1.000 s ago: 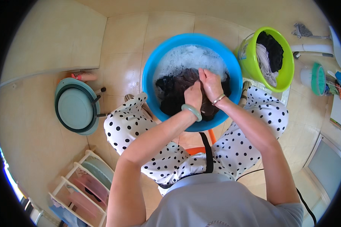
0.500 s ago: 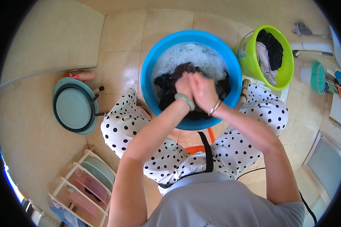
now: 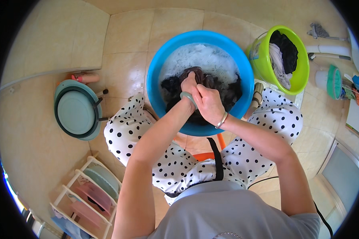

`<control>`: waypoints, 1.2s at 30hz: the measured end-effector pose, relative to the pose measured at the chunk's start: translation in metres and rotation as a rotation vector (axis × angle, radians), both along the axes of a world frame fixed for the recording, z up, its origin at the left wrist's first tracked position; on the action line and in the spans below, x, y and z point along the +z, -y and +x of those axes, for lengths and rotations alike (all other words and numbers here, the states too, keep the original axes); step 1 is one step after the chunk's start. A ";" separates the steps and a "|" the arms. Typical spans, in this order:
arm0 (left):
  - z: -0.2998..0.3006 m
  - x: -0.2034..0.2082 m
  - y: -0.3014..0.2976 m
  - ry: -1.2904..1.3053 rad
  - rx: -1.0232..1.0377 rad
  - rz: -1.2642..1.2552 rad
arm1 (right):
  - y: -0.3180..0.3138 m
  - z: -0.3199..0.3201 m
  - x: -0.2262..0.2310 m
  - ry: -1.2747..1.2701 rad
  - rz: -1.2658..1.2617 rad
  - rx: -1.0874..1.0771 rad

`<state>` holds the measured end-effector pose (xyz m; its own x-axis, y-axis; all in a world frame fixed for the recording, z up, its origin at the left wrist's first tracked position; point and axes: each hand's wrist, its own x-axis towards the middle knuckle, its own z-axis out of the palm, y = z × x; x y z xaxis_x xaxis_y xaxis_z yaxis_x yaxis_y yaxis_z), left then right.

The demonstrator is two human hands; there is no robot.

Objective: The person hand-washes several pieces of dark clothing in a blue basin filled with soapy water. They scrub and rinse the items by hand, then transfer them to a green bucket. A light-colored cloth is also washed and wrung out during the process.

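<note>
A blue basin (image 3: 155,101) stands between my knees, with white suds (image 3: 203,53) in its far part and dark wet clothes (image 3: 231,97) in its near part. My left hand (image 3: 190,84), a pale green bangle at its wrist, is closed on a dark brown garment (image 3: 193,72) in the middle of the basin. Close against it on the right, my right hand (image 3: 210,104) is curled like a fist, wearing a silver bangle. Its fingertips are turned under, and whatever cloth they may grip is hidden beneath.
Right of the basin stands a lime-green bucket (image 3: 304,71) with black and pale clothes inside. Folded grey-green basins (image 3: 76,113) lean at the left wall. Below them is a cream rack (image 3: 81,175) holding pink and green basins. An orange stool part (image 3: 205,156) shows under me.
My hands, pressed together and blurred before, have come slightly apart. The right has dropped nearer me beside the left wrist, while the left rests over the brown garment. The suds have shifted.
</note>
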<state>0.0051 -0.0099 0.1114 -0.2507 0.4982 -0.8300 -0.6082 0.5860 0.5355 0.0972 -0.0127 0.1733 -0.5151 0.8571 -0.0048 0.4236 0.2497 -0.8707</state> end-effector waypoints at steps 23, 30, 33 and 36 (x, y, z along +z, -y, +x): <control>0.026 0.017 0.032 0.500 0.332 0.026 | -0.064 0.058 -0.063 0.137 -0.197 -0.205; 0.007 -0.033 0.060 0.717 0.024 0.053 | -0.070 0.075 -0.044 0.384 -0.804 0.052; 0.007 -0.039 0.059 0.520 -0.055 -0.013 | -0.059 0.083 -0.065 0.325 -0.434 0.193; 0.011 -0.024 0.044 0.109 -0.010 -0.153 | -0.073 0.095 -0.067 0.295 -0.267 -0.148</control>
<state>0.0165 -0.0544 0.0874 -0.1506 0.3662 -0.9183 -0.6513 0.6621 0.3708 0.1926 0.0602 0.1063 -0.3296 0.8705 -0.3655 0.6789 -0.0505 -0.7325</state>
